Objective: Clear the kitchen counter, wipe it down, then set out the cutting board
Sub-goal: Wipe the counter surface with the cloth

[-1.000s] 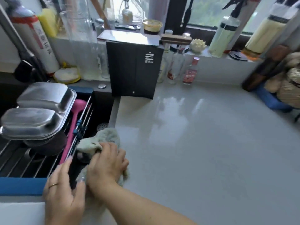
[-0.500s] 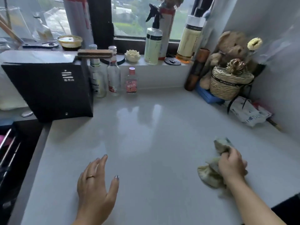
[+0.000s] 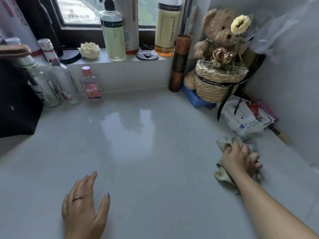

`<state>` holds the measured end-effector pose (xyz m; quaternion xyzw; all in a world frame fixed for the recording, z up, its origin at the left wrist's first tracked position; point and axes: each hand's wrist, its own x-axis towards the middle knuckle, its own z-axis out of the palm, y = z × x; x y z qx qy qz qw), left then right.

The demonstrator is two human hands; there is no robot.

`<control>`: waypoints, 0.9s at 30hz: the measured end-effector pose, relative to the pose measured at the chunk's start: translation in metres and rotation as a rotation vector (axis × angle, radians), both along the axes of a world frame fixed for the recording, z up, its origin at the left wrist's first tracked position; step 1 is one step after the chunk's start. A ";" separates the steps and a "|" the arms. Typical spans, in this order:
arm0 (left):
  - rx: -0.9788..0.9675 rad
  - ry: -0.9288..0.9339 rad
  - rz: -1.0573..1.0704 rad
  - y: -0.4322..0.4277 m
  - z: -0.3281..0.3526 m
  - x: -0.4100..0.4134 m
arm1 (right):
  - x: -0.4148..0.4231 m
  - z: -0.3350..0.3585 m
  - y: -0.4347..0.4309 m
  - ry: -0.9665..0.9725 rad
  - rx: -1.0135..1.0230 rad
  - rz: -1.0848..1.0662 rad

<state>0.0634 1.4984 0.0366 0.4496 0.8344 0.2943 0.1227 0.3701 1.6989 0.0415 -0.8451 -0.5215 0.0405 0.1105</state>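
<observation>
A black box (image 3: pixel 15 104) is standing at the counter's (image 3: pixel 146 145) far left, with clear bottles (image 3: pixel 60 83) lining up beside it. The left hand (image 3: pixel 84 207) is spreading its fingers palm down at the front, holding nothing. The right hand (image 3: pixel 240 158) is gripping a bunched grey-green cloth (image 3: pixel 222 177) against the counter, near a wicker basket (image 3: pixel 217 87).

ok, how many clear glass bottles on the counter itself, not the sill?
3, in a row back left: leftmost bottle beside the black box, foil-capped bottle right of it, small red-capped bottle rightmost. The box may hide more.
</observation>
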 end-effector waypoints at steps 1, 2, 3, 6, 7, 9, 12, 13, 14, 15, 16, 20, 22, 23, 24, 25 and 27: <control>-0.004 0.004 0.018 0.001 0.000 0.000 | -0.015 -0.002 0.004 -0.002 0.009 0.036; -0.007 0.012 0.036 0.000 -0.001 0.000 | -0.030 -0.004 0.007 0.000 0.013 0.077; -0.010 0.020 0.055 -0.001 -0.001 -0.001 | -0.047 -0.006 0.009 0.004 0.014 0.122; -0.011 0.022 0.121 -0.006 0.000 -0.009 | -0.100 -0.013 0.014 0.012 0.020 0.247; -0.012 0.022 0.146 -0.009 0.000 -0.013 | -0.116 -0.013 0.017 0.014 0.021 0.276; -0.005 0.027 0.192 -0.017 0.000 -0.021 | -0.140 -0.012 0.027 0.012 0.022 0.322; 0.012 0.049 0.246 -0.030 0.000 -0.035 | -0.157 -0.012 0.048 -0.022 0.014 0.375; 0.017 0.056 0.264 -0.035 0.000 -0.040 | -0.161 -0.011 0.054 -0.031 0.003 0.389; 0.020 0.060 0.282 -0.039 0.000 -0.044 | -0.164 -0.011 0.060 -0.036 -0.006 0.398; 0.023 0.064 0.299 -0.043 0.000 -0.048 | -0.169 -0.010 0.065 -0.040 -0.012 0.404; 0.025 0.073 0.309 -0.047 0.000 -0.050 | -0.175 -0.009 0.068 -0.041 -0.018 0.409; 0.026 0.108 0.317 -0.056 0.000 -0.056 | -0.222 -0.008 0.061 -0.017 -0.015 0.547; 0.031 0.129 0.317 -0.059 0.001 -0.058 | -0.259 -0.010 0.046 0.017 -0.003 0.670; 0.031 0.139 0.317 -0.060 0.003 -0.059 | -0.279 -0.010 0.037 0.030 -0.007 0.729; 0.028 0.148 0.316 -0.061 0.006 -0.061 | -0.300 -0.011 0.028 0.040 -0.012 0.784; 0.023 0.158 0.311 -0.062 0.009 -0.063 | -0.320 -0.012 0.021 0.046 -0.016 0.831; 0.021 0.181 0.299 -0.066 0.016 -0.073 | -0.352 -0.011 0.015 0.056 -0.024 0.885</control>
